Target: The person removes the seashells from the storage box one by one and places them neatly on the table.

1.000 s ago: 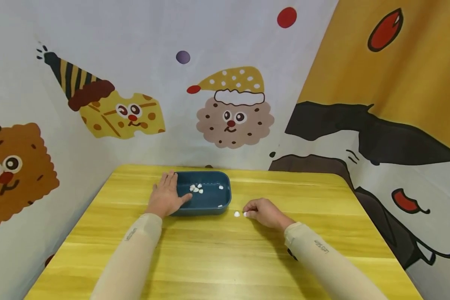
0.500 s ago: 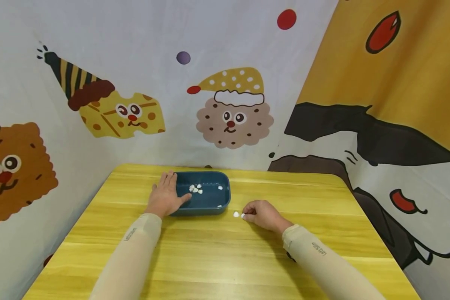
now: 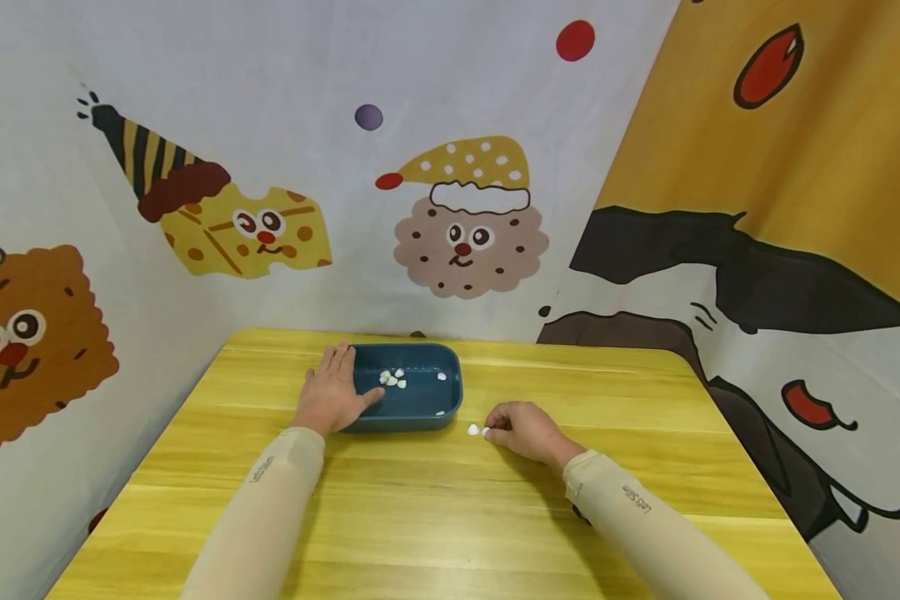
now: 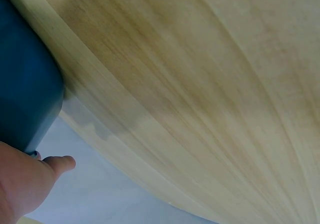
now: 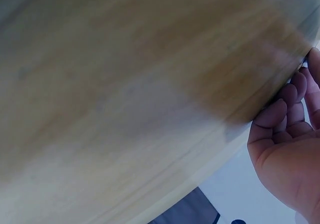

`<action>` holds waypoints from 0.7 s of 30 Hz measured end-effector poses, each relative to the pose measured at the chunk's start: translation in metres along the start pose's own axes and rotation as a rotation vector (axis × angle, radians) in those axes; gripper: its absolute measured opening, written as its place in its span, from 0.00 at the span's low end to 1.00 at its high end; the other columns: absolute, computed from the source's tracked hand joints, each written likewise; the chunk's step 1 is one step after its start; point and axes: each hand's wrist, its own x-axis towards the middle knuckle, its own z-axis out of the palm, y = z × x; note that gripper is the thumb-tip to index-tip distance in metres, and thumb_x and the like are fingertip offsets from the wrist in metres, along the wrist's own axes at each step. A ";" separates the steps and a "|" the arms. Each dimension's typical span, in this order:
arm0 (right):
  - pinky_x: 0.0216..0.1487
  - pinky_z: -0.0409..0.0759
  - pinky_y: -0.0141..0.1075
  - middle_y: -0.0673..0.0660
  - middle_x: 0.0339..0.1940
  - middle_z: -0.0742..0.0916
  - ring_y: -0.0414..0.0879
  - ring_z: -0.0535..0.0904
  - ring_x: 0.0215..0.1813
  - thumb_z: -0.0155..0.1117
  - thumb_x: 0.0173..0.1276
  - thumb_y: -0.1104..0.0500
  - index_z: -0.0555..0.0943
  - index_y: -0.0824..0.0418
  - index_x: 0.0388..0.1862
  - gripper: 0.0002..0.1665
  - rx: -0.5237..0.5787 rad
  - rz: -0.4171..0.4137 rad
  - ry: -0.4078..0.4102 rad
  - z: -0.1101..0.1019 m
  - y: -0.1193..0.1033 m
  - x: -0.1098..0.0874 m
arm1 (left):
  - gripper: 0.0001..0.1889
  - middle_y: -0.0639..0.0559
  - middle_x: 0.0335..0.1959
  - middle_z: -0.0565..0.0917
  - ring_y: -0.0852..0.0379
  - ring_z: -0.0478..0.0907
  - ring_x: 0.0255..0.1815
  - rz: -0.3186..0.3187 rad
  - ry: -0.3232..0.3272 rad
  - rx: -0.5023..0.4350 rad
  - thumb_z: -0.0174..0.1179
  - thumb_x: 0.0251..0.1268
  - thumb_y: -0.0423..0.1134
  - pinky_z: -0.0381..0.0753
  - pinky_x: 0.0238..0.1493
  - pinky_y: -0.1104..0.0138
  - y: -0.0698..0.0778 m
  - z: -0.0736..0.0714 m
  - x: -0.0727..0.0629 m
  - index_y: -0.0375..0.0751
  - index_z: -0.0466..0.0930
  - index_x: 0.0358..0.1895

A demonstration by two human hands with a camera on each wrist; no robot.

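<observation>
In the head view, a dark blue rectangular bin (image 3: 427, 422) stands toward the back of the table. My left hand (image 3: 332, 393) lies over its left end, fingers straight and spread, the thumb reaching across the inside. Several small white pebble-like pieces (image 3: 392, 381) lie on the bin's floor, most of them clustered left of centre. To the right of the bin, my right hand (image 3: 528, 429) pinches a small white piece (image 3: 486, 432) between thumb and fingertips at the table surface. Just left of those fingertips lies another white piece (image 3: 473, 429). The right wrist view shows curled fingers (image 5: 270, 115).
The yellow wood-grain table (image 3: 420, 517) has its back edge close to a cartoon-printed cloth wall (image 3: 330, 100). More printed cloth hangs along the left and right sides.
My right hand has shifted slightly toward me and to the left, with the white piece at its fingertips. My left hand and the bin stay in place.
</observation>
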 end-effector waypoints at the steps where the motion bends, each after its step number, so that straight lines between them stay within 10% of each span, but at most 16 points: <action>1: 0.42 0.79 0.33 0.42 0.32 0.88 0.36 0.78 0.36 0.76 0.72 0.54 0.89 0.49 0.39 0.02 -0.001 0.000 0.000 0.000 0.000 0.000 | 0.56 0.36 0.91 0.41 0.35 0.35 0.92 0.003 0.000 0.001 0.56 0.77 0.70 0.47 0.85 0.30 0.000 0.000 0.000 0.34 0.40 0.89; 21: 0.41 0.79 0.33 0.44 0.35 0.88 0.38 0.78 0.37 0.76 0.72 0.51 0.89 0.50 0.43 0.06 0.053 0.016 -0.012 -0.004 0.000 -0.002 | 0.56 0.38 0.91 0.40 0.37 0.33 0.92 -0.001 0.003 -0.009 0.55 0.76 0.71 0.46 0.86 0.31 -0.002 0.001 0.000 0.36 0.40 0.89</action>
